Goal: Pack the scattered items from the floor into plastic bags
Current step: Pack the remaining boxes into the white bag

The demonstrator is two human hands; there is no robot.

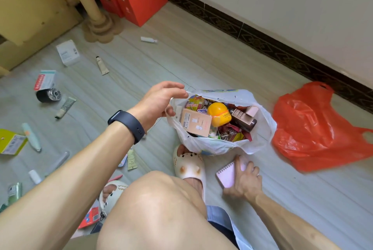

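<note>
A cream tube (102, 65) and a white box (67, 52) are scattered at left. The rim of the filled white bag (260, 128) is pinched by the left hand (159, 102). Near it, a pink notepad (227, 175) on the floor (201, 57) is gripped by the right hand (245, 181), with a red bag (310, 128) lying farthest right.

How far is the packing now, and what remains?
Done: the white bag holds many items, one a yellow container. In hand: the left hand holds its rim; the right hand grips a pink notepad. Left: a cream tube, a white box and more on the floor; the red bag lies flat.
</note>
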